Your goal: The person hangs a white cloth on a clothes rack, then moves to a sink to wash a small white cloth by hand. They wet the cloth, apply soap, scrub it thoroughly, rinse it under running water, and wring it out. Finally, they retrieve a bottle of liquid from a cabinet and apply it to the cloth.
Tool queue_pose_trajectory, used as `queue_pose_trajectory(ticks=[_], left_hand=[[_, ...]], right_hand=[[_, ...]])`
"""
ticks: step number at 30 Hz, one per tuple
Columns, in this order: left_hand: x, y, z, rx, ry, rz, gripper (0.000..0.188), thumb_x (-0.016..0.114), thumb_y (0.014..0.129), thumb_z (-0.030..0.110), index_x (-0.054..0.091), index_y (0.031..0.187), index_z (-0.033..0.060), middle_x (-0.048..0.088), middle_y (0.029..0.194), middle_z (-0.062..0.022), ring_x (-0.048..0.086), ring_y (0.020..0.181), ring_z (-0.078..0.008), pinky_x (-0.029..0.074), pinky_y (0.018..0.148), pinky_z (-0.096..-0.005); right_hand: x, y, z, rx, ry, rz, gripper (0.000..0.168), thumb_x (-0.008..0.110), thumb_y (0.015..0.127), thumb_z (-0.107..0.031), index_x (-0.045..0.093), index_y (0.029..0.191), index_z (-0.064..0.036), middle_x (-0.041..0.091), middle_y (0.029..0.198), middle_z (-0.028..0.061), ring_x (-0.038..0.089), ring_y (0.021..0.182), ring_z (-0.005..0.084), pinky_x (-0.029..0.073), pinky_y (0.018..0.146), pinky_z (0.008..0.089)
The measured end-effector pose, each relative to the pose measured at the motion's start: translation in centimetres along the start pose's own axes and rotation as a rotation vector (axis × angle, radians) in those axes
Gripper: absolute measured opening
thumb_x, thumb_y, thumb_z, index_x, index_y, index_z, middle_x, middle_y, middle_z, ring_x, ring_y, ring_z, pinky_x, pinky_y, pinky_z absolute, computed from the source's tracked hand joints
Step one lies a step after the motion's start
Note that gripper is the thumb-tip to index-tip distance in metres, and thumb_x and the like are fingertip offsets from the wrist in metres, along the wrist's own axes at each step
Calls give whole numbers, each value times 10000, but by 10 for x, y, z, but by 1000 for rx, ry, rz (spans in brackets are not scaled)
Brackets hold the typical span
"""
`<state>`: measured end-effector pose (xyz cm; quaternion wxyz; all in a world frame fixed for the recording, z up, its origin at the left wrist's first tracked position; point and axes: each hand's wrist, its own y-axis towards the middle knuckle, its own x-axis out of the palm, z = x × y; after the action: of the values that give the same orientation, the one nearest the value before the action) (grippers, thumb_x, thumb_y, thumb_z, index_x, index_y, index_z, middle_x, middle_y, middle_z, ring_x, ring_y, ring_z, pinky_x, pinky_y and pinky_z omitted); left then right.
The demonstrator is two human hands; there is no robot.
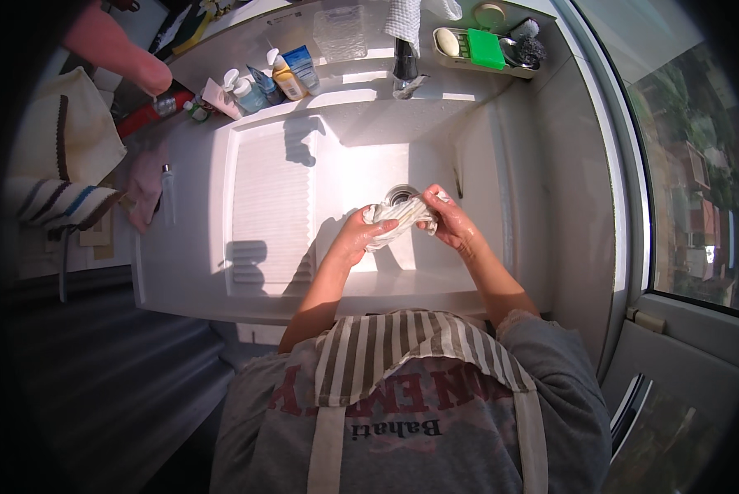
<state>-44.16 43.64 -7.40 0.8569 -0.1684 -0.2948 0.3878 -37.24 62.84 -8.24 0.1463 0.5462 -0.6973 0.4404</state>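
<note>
Over the white sink basin [369, 167], my left hand [358, 234] grips one end of a wet, bunched white cloth [400, 223]. My right hand [448, 217] holds its other end, a little higher in the view. The cloth is stretched and looks twisted between the two hands. Both hands look wet. Just beyond the cloth is the metal drain [401, 194], partly hidden by it. The dark faucet [404, 68] stands at the sink's far edge with a white textured cloth [404, 21] draped over its top.
A ribbed washboard surface [271, 204] adjoins the basin's left. Pump bottles and tubes [288, 77] line the back ledge. A soap tray [450, 60] holds a soap bar, a green block and scrubbers. A clear bottle [169, 194] and pink cloth [144, 185] lie left; a window [696, 185] is right.
</note>
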Motion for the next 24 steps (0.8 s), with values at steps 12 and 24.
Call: queue_pose_trajectory(ticks=[12,24], left_hand=[[20,31,-20,262,-464,403,203,670,825,242,549,910,103,520,765,13,501,661,-111,433,573,-262],[37,18,-39,177,-558,544,253,459,910,303,546,887,67,558,817,-39,552,713,-158,468,609,-319]], right_hand=[[54,-23,47,-887,-1136,-159,227,728,762,-250,630,716,-50,614,698,92,563,574,228,461,550,324],[67,7,60,-568,-1351,388,476,469,881,-403,613,627,-27,566,587,194,544,562,383,441,530,400]])
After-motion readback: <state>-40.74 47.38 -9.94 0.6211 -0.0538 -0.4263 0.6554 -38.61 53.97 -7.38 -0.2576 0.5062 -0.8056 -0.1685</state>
